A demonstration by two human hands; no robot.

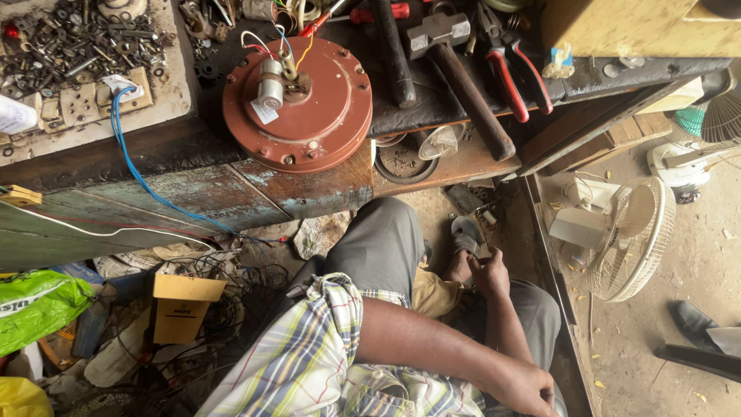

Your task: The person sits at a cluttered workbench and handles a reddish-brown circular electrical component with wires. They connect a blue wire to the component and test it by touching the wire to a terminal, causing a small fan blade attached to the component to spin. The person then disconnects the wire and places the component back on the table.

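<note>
Rust-red round motor housing (297, 104) lies on the worktop (193, 174) edge, coloured wires sprouting from its hub, a hammer (455, 69) and red-handled pliers (513, 69) beside it. Well below, the left hand (529, 390) rests loosely on the lap, grasping nothing; the right hand (488, 272), fingers curled, touches a foot in a sandal (465, 232).

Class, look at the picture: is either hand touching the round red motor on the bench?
No. The red motor lies alone on the bench, while the left hand and right hand are down by the person's legs.
</note>
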